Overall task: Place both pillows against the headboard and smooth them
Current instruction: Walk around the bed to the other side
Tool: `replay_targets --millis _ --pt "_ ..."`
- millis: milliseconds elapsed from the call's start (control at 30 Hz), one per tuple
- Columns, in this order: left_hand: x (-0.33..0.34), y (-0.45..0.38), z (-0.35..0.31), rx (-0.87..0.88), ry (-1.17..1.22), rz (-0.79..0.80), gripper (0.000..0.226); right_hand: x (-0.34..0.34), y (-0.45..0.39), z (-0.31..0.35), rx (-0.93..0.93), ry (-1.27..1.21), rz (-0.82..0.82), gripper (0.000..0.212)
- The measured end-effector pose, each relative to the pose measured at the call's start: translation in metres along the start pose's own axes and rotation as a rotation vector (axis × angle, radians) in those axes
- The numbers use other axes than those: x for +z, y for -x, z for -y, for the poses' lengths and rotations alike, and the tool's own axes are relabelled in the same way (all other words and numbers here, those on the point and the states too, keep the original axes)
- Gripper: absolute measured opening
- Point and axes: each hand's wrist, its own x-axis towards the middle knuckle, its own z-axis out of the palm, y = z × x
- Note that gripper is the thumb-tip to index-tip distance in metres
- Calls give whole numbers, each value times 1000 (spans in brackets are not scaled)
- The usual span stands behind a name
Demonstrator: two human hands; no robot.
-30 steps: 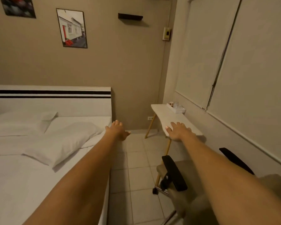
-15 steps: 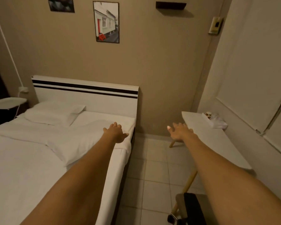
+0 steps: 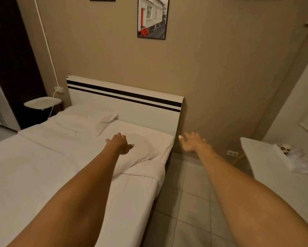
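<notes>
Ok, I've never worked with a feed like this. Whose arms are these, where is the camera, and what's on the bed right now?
There is no machine here: a person wears one wide-angle camera on the head, looking forward and down, so the two bare arms are their own. The left hand reaches out over the near pillow, which lies askew, away from the headboard. The right hand is stretched out over the tiled floor beside the bed. Both hands are open and hold nothing. The far pillow already lies up by the headboard. The bed is covered in white sheets. On the right stands a white side table.
</notes>
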Motion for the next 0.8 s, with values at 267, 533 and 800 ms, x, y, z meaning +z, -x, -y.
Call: replay_targets --millis 267,533,800 --pt "13 -102 0 -89 17 77 74 1 -127 37 -121 23 37 64" --pt "10 -212 -12 -257 88 70 74 4 -274 39 -245 96 91 64" --pt "13 -288 -27 -455 177 119 74 -4 -404 60 -414 173 161 64"
